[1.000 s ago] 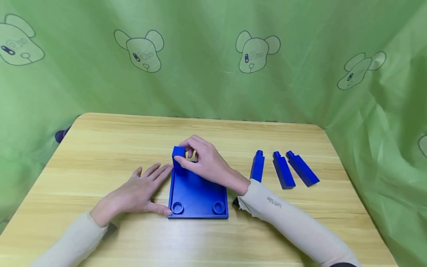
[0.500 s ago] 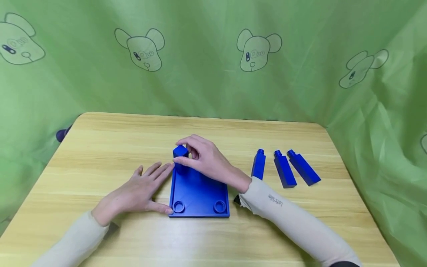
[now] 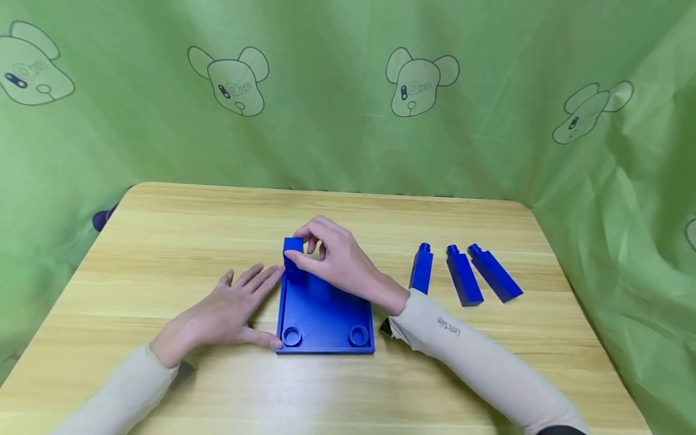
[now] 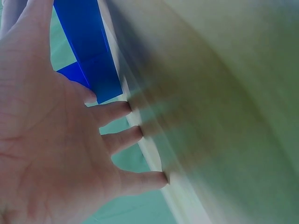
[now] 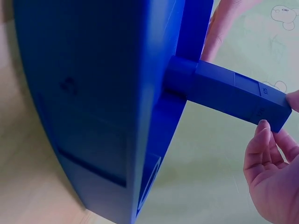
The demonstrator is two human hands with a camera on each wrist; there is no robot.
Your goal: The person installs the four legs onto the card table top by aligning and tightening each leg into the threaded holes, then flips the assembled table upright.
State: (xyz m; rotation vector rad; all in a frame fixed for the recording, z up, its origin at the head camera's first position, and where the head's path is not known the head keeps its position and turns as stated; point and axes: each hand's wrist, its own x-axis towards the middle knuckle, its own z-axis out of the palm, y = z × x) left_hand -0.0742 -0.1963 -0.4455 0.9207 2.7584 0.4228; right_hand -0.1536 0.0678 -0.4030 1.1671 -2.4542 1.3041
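A blue rectangular panel (image 3: 326, 320) with raised edges and round corner sockets lies on the table. At its far left corner a square blue leg (image 5: 233, 91) stands upright, its round base at the socket. Thumb and fingers of my right hand (image 3: 337, 257) pinch this leg near its top end. My left hand (image 3: 225, 314) is spread flat along the panel's left side, thumb at the near left corner and fingertips close to the leg. In the left wrist view, the outstretched fingers of that hand (image 4: 51, 135) reach the tabletop beside the blue panel edge.
Three more blue legs, a left one (image 3: 421, 269), a middle one (image 3: 464, 278) and a right one (image 3: 496, 275), lie on the wooden table (image 3: 206, 223) to the right, threaded-looking ends pointing away. A green curtain (image 3: 331, 139) hangs behind the table.
Half a second ago the leg's corner faced forward; now a flat face does, so it has turned in the right fingers' grip. The left hand stays against the panel.
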